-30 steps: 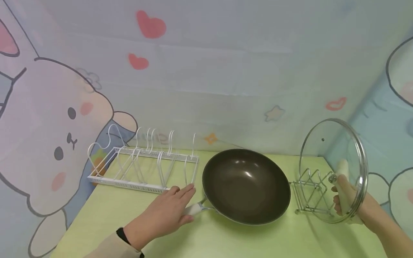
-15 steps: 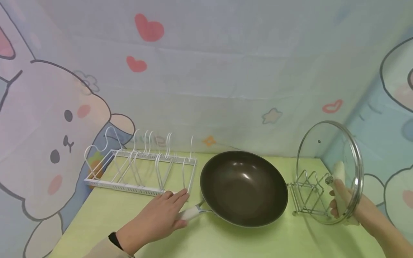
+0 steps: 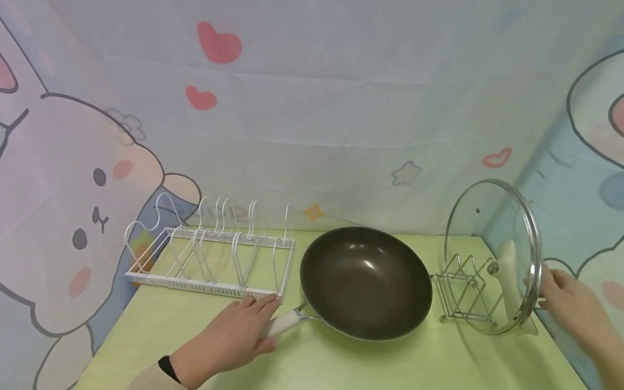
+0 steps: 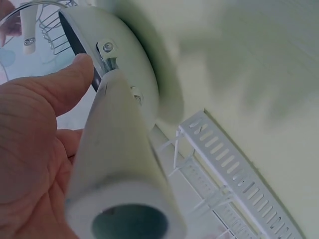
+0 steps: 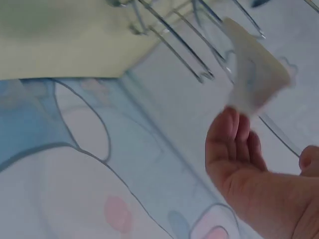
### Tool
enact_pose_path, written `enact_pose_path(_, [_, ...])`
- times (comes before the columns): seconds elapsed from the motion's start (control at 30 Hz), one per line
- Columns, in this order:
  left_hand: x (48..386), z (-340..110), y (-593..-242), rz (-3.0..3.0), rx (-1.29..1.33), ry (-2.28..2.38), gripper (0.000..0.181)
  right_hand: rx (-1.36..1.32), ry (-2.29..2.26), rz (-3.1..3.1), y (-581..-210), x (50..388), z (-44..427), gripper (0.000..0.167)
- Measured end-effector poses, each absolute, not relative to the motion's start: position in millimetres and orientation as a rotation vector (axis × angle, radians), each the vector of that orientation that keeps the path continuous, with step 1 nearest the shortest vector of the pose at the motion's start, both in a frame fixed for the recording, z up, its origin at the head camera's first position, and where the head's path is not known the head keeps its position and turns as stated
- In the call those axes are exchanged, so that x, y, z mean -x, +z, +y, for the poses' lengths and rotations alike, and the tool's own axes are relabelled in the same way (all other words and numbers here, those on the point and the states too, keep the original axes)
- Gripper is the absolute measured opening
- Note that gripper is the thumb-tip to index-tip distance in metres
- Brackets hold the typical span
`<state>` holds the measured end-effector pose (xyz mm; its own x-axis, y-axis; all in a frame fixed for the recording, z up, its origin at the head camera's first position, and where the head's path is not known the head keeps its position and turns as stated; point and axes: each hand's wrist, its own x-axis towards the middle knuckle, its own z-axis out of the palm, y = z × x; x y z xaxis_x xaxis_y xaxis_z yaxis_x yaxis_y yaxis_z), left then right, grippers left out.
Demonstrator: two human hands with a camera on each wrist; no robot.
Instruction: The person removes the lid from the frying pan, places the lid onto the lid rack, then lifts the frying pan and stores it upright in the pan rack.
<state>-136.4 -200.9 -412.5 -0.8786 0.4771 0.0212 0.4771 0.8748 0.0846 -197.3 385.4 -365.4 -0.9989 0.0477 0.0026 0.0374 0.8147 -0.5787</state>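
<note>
A dark-lined frying pan [image 3: 365,287] sits mid-table, its pale handle [image 3: 285,322] pointing front left. My left hand [image 3: 229,336] lies along this handle with fingers extended; in the left wrist view the thumb [image 4: 75,79] stretches straight beside the handle [image 4: 114,144], not wrapped round it. At the right, a clear glass lid [image 3: 533,244] with a steel rim stands upright at a small wire rack [image 3: 460,315]. Just right of its pale upright knob [image 3: 510,281] is my right hand [image 3: 577,306], fingers loosely bent. In the right wrist view the fingertips are close to the knob [image 5: 256,74]; contact is unclear.
A white wire rack [image 3: 195,284] with upright loops stands at the left, its front right corner close to my left fingertips. The table [image 3: 331,363] meets patterned wall sheets [image 3: 312,119] at the back and sides.
My right hand has let go of the lid's knob and drawn back to the right, while the lid stays upright. My left hand stays by the pan handle. The head view has shifted slightly.
</note>
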Motion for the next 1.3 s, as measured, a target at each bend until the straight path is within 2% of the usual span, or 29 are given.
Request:
enact_pose_path(0.13, [138, -204, -413, 2.955, -0.767, 0.254, 0.073, 0.174, 0.907, -2.643, -352, 183, 367, 0.062])
enact_pose_path(0.23, [141, -206, -414, 2.880, -0.760, 0.357, 0.072, 0.294, 0.950, -2.380, -340, 170, 337, 0.050])
enact_pose_path(0.3, [143, -206, -414, 2.843, -0.751, 0.401, 0.072, 0.268, 0.931, -2.208, -333, 161, 314, 0.043])
enact_pose_path(0.5, [158, -203, -416, 2.729, -0.699, 0.495, 0.065, -0.310, 0.794, -1.916, -332, 141, 259, 0.034])
enact_pose_path(0.57, [164, -201, -418, 2.700, -0.714, 0.516, 0.050, -0.483, 0.800, -1.931, -342, 136, 242, 0.032])
enact_pose_path(0.67, [171, -197, -420, 2.657, -0.746, 0.559, 0.023, -0.684, 0.790, -2.059, -359, 130, 219, 0.016])
enact_pose_path(0.73, [175, -193, -421, 2.624, -0.740, 0.601, 0.018, -0.780, 0.780, -2.163, -373, 128, 206, 0.005])
enact_pose_path(0.83, [178, -190, -423, 2.595, -0.706, 0.645, 0.017, -0.870, 0.864, -2.360, -393, 126, 189, 0.019])
enact_pose_path(0.93, [177, -188, -424, 2.577, -0.674, 0.669, 0.017, -0.860, 1.175, -2.626, -410, 128, 177, 0.010])
enact_pose_path(0.97, [177, -188, -424, 2.568, -0.665, 0.682, 0.016, -0.804, 1.285, -2.731, -414, 129, 175, 0.012])
enact_pose_path(1.13, [174, -190, -424, 2.517, -0.616, 0.742, 0.019, -0.477, 1.687, -3.073, -439, 141, 177, 0.042])
enact_pose_path(1.3, [172, -191, -424, 2.510, -0.575, 0.728, 0.033, -0.366, 1.953, -3.082, -456, 146, 182, 0.050])
